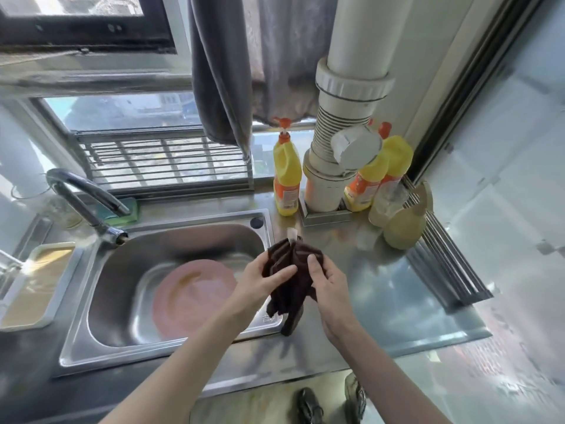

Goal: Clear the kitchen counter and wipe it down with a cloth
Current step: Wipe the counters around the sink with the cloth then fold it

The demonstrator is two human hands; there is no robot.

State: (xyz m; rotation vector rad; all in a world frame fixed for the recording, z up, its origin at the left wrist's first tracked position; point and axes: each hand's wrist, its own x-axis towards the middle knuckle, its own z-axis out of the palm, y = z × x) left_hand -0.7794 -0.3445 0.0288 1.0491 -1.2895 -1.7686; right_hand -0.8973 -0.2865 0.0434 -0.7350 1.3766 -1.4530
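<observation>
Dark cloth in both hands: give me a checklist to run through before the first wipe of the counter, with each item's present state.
1. Dark cloth held: ok, left hand and right hand both grip it above the sink's right edge.
2. Cloth spread flat for wiping: not ok, it hangs bunched.
3. Cloth damp: cannot tell.
4. Counter cleared: not ok, yellow bottles and a clear bottle stand at the back right.
5. Patch right of the sink free: ok, bare steel there.
6. Pink plate out of the way: ok, it lies in the basin.
</observation>
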